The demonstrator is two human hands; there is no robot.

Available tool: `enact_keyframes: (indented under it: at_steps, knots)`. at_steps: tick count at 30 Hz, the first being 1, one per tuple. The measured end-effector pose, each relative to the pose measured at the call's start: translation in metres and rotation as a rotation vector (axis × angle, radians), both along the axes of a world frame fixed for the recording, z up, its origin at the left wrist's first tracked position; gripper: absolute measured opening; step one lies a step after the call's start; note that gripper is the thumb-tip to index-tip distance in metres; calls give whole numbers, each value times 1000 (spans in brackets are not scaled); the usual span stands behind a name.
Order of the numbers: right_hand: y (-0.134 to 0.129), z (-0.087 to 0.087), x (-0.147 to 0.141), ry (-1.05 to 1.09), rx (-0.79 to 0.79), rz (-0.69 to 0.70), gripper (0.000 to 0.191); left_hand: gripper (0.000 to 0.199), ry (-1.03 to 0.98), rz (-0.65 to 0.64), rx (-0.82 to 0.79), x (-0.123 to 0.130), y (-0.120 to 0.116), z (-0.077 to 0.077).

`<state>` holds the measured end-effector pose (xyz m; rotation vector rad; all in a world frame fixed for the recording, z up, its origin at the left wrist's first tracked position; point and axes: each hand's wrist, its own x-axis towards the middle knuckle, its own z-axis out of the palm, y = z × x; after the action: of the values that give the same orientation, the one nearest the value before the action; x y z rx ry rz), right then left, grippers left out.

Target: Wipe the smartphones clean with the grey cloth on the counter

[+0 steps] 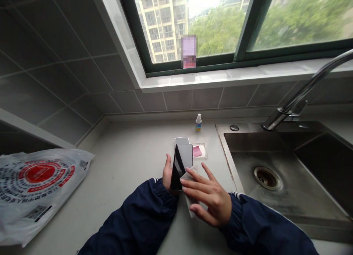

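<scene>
My left hand (167, 173) is wrapped round the left edge of a black-screened smartphone (183, 155), its thumb upright beside it. My right hand (211, 196) lies over the phone's lower right part, fingers pressing a thin white wipe (192, 208) onto the glass. Part of the wipe hangs below the fingers. Behind the phone, partly hidden, a grey panel with a white rim (182, 140) lies on the counter. Next to it rests a clear phone case (204, 150) with a pink card (196, 151) in it. Farther back stands a small white-capped bottle (198, 123).
A steel sink (260, 157) with a chrome faucet (296, 91) is set into the counter (118, 152) on the right. At the left lies a white plastic bag (55, 185) with red and black print. A tiled wall and a window (215, 27) rise behind.
</scene>
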<state>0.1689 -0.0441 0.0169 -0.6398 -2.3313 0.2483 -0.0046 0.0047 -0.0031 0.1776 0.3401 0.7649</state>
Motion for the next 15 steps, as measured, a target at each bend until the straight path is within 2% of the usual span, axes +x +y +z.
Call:
enact_keyframes:
  at_steps: [3,6,9,15]
  knots:
    - [-2,2,0,76,3,17,29,94,-27,-12,12,-3,0,1]
    - [-1,2,1,64,-6,18,28,94,-36,-26,-16,-2,-1,2]
    - [-1,3,0,-15,-26,30,34,95,6,-13,-32,-1,-3,3]
    - [-8,0,-10,-172,-58,12,53,95,195,51,37,3,-8,0]
